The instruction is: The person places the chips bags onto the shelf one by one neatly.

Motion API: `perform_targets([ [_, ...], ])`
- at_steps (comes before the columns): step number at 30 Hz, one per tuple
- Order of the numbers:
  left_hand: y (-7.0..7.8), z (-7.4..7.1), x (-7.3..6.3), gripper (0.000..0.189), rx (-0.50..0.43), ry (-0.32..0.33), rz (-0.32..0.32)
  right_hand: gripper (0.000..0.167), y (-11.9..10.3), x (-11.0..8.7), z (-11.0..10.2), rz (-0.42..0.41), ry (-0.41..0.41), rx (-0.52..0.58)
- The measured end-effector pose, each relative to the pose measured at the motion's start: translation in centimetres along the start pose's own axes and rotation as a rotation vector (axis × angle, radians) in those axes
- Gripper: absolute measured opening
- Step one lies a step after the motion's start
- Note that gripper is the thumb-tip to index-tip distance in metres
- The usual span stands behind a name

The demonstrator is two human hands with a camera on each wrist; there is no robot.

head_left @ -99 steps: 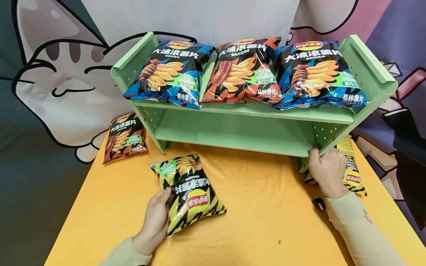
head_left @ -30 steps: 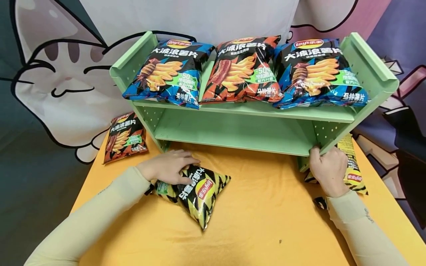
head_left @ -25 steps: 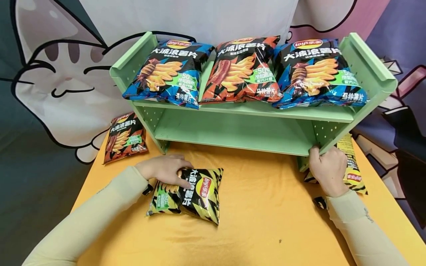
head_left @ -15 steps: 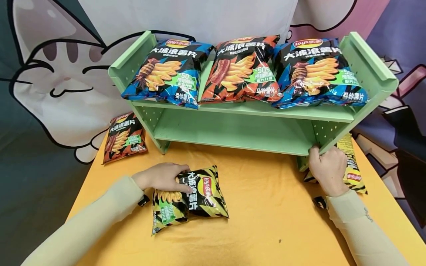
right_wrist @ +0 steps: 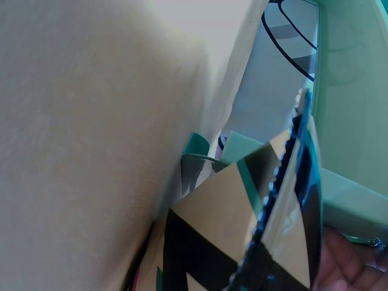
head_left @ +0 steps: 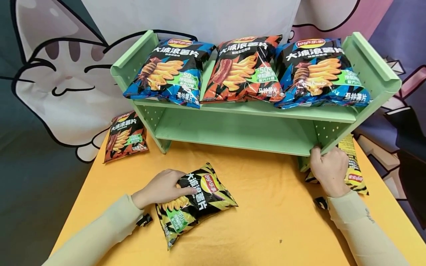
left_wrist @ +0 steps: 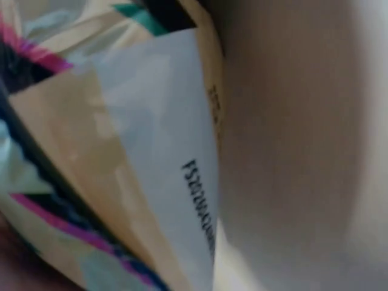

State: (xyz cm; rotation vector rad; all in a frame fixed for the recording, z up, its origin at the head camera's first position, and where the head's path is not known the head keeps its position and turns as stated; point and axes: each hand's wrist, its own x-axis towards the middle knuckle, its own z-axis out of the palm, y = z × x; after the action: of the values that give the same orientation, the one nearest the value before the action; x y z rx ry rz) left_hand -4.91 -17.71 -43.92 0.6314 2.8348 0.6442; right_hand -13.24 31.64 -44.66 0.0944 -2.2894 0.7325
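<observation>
My left hand (head_left: pixel 164 189) grips a yellow-and-black bag of potato chips (head_left: pixel 203 203) from its left side, thumb across the front. The bag is tilted over the table, its printed face up. In the left wrist view the chip bag (left_wrist: pixel 151 151) fills much of the left half, close up. At the lower right corner of a green two-tier shelf (head_left: pixel 233 131), my right hand (head_left: pixel 329 170) grips the side panel's bottom edge. Beside that hand lies a second yellow chip bag (head_left: pixel 352 166), partly hidden; the right wrist view shows a chip bag (right_wrist: pixel 212 212) and curled fingers (right_wrist: pixel 345 260).
On the top tier sit a blue chip bag (head_left: pixel 169 72), a red chip bag (head_left: pixel 243 70) and another blue chip bag (head_left: pixel 321 74). A red chip bag (head_left: pixel 125 137) lies left of the shelf. A yellow cloth (head_left: pixel 259 229) covers the table. A printed backdrop (head_left: pixel 63 92) stands behind.
The left hand first holds the yellow chip bag by its edge, then takes it from above and turns it, shifting it toward me and slightly right. The right hand stays at the shelf corner.
</observation>
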Motion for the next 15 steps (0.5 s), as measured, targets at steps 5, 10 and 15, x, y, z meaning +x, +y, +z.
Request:
perform_targets([
  [5, 0.4, 0.4, -0.5, 0.057, -0.055, 0.081, 0.021, 0.041, 0.0, 0.1, -0.1, 0.012, -0.008, 0.004],
  [10, 0.9, 0.5, -1.3, 0.057, -0.095, 0.135, -0.002, 0.040, -0.1, 0.1, -0.1, 0.003, -0.002, 0.006],
  [15, 1.4, 0.0, -2.0, 0.051, -0.147, 0.160, -0.049, 0.040, -0.1, 0.1, -0.1, 0.000, -0.002, 0.006],
])
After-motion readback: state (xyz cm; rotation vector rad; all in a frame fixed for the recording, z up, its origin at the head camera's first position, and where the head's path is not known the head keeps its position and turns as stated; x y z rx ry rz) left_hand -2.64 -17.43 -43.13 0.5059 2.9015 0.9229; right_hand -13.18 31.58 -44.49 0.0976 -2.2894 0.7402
